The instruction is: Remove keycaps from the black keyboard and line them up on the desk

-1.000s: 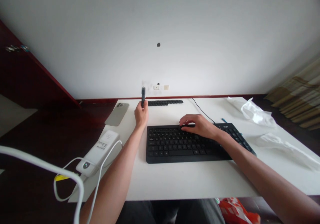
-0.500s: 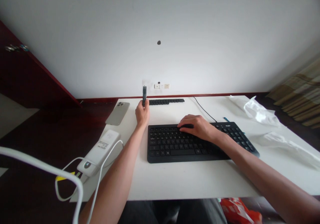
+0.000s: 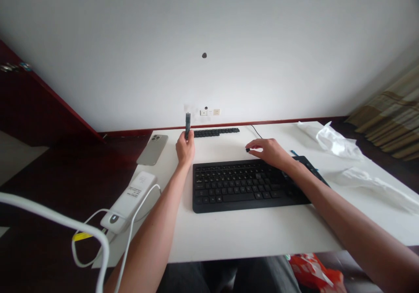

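Note:
A black keyboard (image 3: 242, 186) lies in the middle of the white table (image 3: 248, 232). My left hand (image 3: 185, 149) is closed around a slim dark tool (image 3: 187, 125) held upright just left of the keyboard's far corner. My right hand (image 3: 269, 152) hovers past the keyboard's far edge and pinches a small black keycap (image 3: 248, 149) between its fingertips. A row of loose black keycaps (image 3: 216, 132) lies along the table's far edge.
A phone (image 3: 152, 149) lies face down at the far left corner. A white power bank (image 3: 129, 201) with white cables sits at the left edge. Crumpled clear plastic (image 3: 337, 142) lies at the right. The keyboard's black cable (image 3: 257, 132) runs to the far edge.
My right hand has lifted off the keyboard's top row and moved away from me with a small black keycap in its fingertips. My left hand has stayed put.

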Available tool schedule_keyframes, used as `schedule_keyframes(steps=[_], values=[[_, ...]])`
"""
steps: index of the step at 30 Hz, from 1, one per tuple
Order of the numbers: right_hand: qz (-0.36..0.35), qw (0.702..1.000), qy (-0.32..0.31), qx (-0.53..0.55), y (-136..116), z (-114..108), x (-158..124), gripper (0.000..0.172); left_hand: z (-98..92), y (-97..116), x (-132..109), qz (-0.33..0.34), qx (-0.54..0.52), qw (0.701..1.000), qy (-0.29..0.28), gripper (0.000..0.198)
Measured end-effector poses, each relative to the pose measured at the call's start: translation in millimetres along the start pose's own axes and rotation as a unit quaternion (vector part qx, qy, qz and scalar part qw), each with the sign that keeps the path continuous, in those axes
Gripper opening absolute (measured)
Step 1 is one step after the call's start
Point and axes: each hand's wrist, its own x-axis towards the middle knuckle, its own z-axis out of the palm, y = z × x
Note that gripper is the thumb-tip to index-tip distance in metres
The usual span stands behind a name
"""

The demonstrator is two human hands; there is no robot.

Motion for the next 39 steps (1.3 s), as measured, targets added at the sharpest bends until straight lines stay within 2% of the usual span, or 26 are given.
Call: schedule_keyframes(steps=[4, 14, 21, 26, 31, 39], values=[[0.024, 0.999, -0.021, 0.028, 6.0, 2.9, 2.5, 0.016, -0.1, -0.2, 0.0, 0.0, -0.007, 1.0, 0.002, 0.04], [0.025, 1.0, -0.009, 0.002, -0.6, -3.1, -2.3, 0.013, 1.1, -2.7, 1.1, 0.004, -0.006, 1.0, 0.0, 0.04], [0.035, 0.999, -0.029, 0.013, 0.0, 3.7, -0.3, 0.019, 0.1, -0.2, 0.5, 0.001, 0.006, 1.0, -0.005, 0.04], [0.02, 0.999, -0.029, -0.019, -3.7, 9.6, 4.3, 0.024, -0.7, 1.7, 0.1, -0.006, 0.018, 1.0, -0.007, 0.038], [0.01, 0.998, -0.054, -0.032, -7.8, 16.1, 21.4, 0.032, 0.2, 0.5, -0.7, -0.006, 0.003, 1.0, -0.009, 0.04], [0.02, 0.994, -0.105, -0.008, -24.1, 30.4, 68.6, 0.032, 0.0, 1.1, -1.9, -0.008, -0.005, 1.0, -0.01, 0.041]])
